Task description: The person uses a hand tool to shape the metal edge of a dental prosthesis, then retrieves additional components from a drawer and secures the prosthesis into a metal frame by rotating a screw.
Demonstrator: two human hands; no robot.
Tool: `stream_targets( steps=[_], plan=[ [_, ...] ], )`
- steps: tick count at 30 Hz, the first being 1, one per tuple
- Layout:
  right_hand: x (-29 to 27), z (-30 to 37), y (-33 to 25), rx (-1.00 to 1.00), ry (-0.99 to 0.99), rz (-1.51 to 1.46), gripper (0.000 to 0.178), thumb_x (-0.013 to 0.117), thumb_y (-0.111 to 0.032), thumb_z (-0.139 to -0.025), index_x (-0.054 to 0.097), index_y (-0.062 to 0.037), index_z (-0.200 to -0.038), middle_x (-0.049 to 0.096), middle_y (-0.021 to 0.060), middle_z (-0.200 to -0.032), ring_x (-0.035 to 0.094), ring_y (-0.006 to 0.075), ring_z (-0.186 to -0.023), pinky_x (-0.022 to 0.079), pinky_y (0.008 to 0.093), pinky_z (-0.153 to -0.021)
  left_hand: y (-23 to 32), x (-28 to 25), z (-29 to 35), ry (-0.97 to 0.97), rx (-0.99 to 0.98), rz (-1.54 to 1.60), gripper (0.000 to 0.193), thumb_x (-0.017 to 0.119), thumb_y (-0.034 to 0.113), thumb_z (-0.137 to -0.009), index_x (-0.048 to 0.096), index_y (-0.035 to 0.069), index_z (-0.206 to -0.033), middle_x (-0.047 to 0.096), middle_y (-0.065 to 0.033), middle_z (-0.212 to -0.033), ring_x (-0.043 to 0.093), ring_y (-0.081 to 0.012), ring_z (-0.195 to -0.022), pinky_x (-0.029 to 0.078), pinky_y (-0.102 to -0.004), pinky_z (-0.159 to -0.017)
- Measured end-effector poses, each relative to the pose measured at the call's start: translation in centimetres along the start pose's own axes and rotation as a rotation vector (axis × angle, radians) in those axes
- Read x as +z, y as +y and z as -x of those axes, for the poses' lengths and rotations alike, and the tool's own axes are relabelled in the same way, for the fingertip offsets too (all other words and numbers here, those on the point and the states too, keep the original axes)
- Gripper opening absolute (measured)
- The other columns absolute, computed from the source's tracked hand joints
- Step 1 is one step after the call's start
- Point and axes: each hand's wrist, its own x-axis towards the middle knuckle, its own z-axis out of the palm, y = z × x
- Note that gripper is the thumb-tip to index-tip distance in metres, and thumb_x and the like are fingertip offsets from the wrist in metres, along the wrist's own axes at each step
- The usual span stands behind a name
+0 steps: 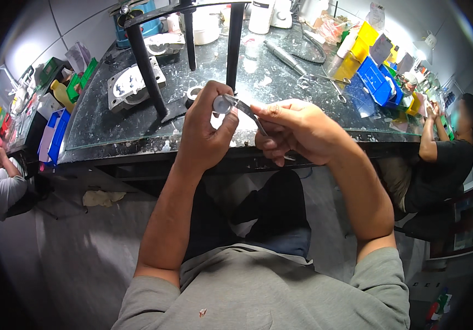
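Above the bench's near edge, my left hand (206, 124) pinches a small round grey disc (221, 104) between thumb and forefinger, its flat face toward me. My right hand (302, 129) is closed around a thin metal hand tool (261, 126), perhaps a spatula or a carving knife. The tool slants up to the left, and its upper end meets the disc's right side. Whether it touches the disc or only overlaps it, I cannot tell. My right fingers curl round the tool and hide part of it. A small pale ring-shaped piece (193, 92) shows behind my left hand.
The dark bench (99, 126) carries a black-legged stand (146, 71) and a metal flask half with white plaster (132, 87). A cylindrical handpiece (286, 58) lies farther back. Blue bin (377, 82) and yellow bin (364, 41) stand right. Co-workers sit at right (443, 159) and left (8, 190).
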Motion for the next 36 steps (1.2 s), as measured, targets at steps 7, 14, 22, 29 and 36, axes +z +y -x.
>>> stream_targets(
  steps=[7,14,22,29,36],
  plan=[
    [3.4,-0.2,2.7,-0.128,0.061,-0.275,0.038,0.048,-0.035,-0.103,0.047,-0.0067,-0.078,0.056,0.0079,-0.074,0.057,0.0162,-0.06,0.054,0.0329,-0.061,-0.4,0.3,-0.6,0.108,0.151,0.002,0.025,0.055,0.0,-0.081,0.051,0.003,-0.105,0.052,-0.0094,-0.099,0.051,-0.0207,-0.09,0.042,-0.0311,-0.083],
    [3.0,-0.3,2.5,-0.142,-0.065,-0.258,0.041,0.044,-0.035,-0.104,0.053,0.0029,-0.095,0.067,0.0282,-0.097,0.071,0.0318,-0.088,0.059,0.0448,-0.082,0.2,-0.2,-0.2,0.077,0.082,0.048,0.025,0.05,-0.003,-0.079,0.048,0.003,-0.103,0.048,-0.007,-0.094,0.048,-0.0179,-0.087,0.041,-0.0309,-0.083],
    [2.3,-0.1,1.7,-0.063,-0.054,-0.227,0.041,0.045,-0.036,-0.103,0.052,0.0001,-0.087,0.068,0.0227,-0.09,0.071,0.0302,-0.084,0.06,0.0412,-0.076,0.4,0.0,-0.1,0.069,0.035,0.062,0.026,0.048,-0.005,-0.077,0.047,0.003,-0.102,0.048,-0.0071,-0.092,0.047,-0.0167,-0.085,0.04,-0.03,-0.081],
    [2.6,-0.1,2.1,-0.1,0.123,-0.068,0.04,0.052,-0.036,-0.1,0.056,0.0016,-0.09,0.06,0.0101,-0.075,0.067,0.0237,-0.076,0.061,0.0382,-0.07,0.0,-0.1,-0.1,0.044,0.046,0.024,0.025,0.049,-0.004,-0.078,0.047,0.003,-0.102,0.049,-0.0078,-0.093,0.048,-0.0177,-0.085,0.041,-0.0305,-0.081],
    [1.8,0.2,1.1,-0.062,0.009,-0.102,0.04,0.055,-0.036,-0.099,0.058,0.0027,-0.09,0.07,0.0235,-0.092,0.072,0.0304,-0.084,0.06,0.0382,-0.075,-0.2,0.1,0.0,0.057,0.048,0.056,0.026,0.05,-0.003,-0.078,0.048,0.003,-0.103,0.05,-0.0086,-0.093,0.05,-0.0187,-0.085,0.042,-0.0315,-0.081]
  ],
)
